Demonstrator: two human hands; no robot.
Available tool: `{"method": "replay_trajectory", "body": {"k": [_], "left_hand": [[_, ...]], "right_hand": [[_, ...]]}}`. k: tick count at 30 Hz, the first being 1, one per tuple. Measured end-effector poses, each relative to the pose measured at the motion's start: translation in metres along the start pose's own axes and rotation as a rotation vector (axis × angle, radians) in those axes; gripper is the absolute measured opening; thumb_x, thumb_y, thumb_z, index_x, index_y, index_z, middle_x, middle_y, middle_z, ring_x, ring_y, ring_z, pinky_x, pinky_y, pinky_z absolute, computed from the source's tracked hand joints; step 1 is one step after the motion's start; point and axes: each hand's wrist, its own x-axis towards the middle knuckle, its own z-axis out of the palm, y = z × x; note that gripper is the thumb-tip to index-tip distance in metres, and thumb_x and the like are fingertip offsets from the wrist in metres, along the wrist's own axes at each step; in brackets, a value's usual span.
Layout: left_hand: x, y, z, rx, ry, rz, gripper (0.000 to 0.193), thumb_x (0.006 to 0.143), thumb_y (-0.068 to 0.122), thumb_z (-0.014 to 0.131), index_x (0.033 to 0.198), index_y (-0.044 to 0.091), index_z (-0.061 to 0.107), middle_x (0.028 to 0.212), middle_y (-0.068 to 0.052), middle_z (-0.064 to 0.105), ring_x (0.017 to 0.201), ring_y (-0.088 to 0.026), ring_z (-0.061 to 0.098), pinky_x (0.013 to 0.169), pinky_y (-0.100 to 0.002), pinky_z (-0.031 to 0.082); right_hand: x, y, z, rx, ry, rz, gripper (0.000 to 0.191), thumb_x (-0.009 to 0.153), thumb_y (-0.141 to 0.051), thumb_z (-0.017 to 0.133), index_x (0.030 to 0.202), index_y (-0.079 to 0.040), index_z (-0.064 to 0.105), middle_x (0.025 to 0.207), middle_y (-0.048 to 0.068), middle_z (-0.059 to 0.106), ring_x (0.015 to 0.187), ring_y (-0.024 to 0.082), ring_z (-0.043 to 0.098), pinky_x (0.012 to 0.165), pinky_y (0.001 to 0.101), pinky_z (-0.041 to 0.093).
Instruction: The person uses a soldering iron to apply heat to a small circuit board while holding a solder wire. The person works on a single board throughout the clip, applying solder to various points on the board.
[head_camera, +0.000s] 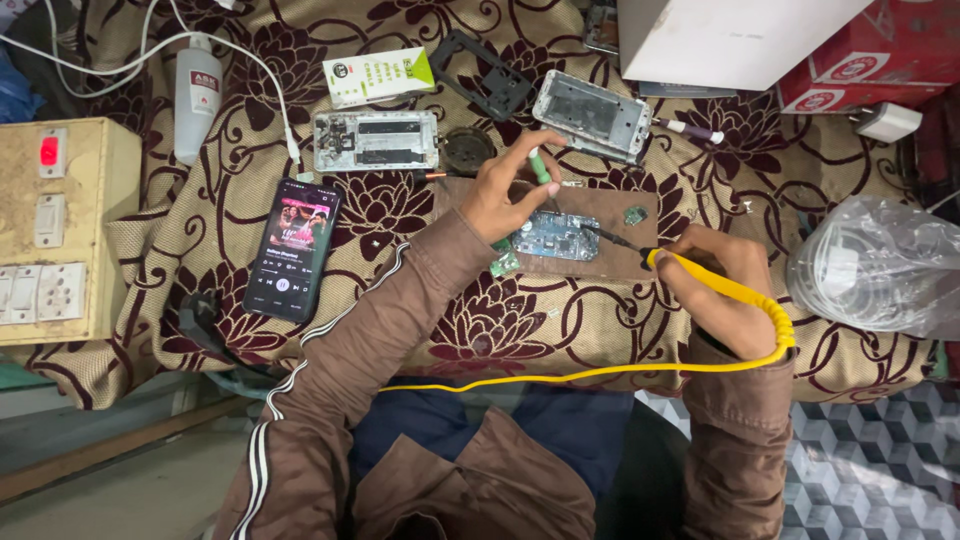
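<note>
My left hand (505, 185) pinches a small green-handled tool (540, 165) over a blue circuit board (555, 237). The board lies on a brown work pad (610, 210). In my right hand (725, 285) I grip a yellow soldering iron (700, 272); its dark tip (610, 237) touches the board's right edge. A yellow cord (600, 372) runs from the iron across my lap. Small green board pieces (503, 262) lie by my left wrist.
Two opened phone frames (375, 140) (593, 115) lie beyond the pad, with a black bezel (480, 75). A lit phone (293, 250) rests left. A switchboard box (60, 230) stands far left, a plastic bag (880, 265) right, and white and red boxes (720, 35) (870, 55) behind.
</note>
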Motion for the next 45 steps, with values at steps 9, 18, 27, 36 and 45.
{"method": "replay_trajectory", "body": {"k": [9,18,27,36,45], "left_hand": [[0.0,0.0,-0.001,-0.01,-0.003,0.04,0.055,0.094,-0.008,0.068,0.141,0.013,0.049,0.101,-0.004,0.068,0.096,-0.014,0.07,0.088,-0.03,0.06],[0.0,-0.002,-0.001,-0.002,0.003,0.034,0.055,0.093,-0.007,0.07,0.14,0.013,0.05,0.099,-0.004,0.069,0.094,-0.013,0.069,0.087,-0.029,0.059],[0.001,-0.001,0.0,-0.01,-0.007,0.027,0.053,0.095,-0.006,0.069,0.14,0.013,0.05,0.1,-0.004,0.068,0.094,-0.013,0.07,0.087,-0.029,0.061],[0.0,0.003,-0.002,-0.02,-0.008,0.03,0.054,0.095,-0.007,0.068,0.142,0.013,0.05,0.099,-0.004,0.068,0.093,-0.013,0.068,0.087,-0.029,0.058],[0.001,0.005,-0.002,-0.004,0.007,0.052,0.054,0.093,-0.007,0.069,0.14,0.012,0.051,0.098,-0.004,0.068,0.093,-0.012,0.069,0.085,-0.028,0.059]], "right_hand": [[-0.016,0.056,0.001,0.107,-0.127,0.515,0.019,0.091,-0.016,0.067,0.083,0.001,0.064,0.062,0.002,0.054,0.058,0.005,0.046,0.051,0.0276,0.035],[-0.014,0.049,0.004,0.104,-0.083,0.559,0.019,0.089,-0.015,0.068,0.081,0.001,0.063,0.061,0.001,0.052,0.057,0.005,0.044,0.049,0.0283,0.032],[-0.007,0.035,0.002,0.064,-0.1,0.536,0.018,0.091,-0.013,0.064,0.081,0.003,0.063,0.06,0.003,0.05,0.056,0.007,0.043,0.05,0.0289,0.034],[-0.004,0.004,0.002,-0.198,0.034,-0.11,0.012,0.092,-0.001,0.057,0.097,0.009,0.061,0.091,0.024,0.057,0.08,0.02,0.053,0.066,0.031,0.042],[-0.016,0.043,0.005,0.173,-0.039,0.365,0.018,0.097,-0.012,0.055,0.09,0.004,0.06,0.078,0.002,0.058,0.067,0.007,0.055,0.06,0.0233,0.043]]}}
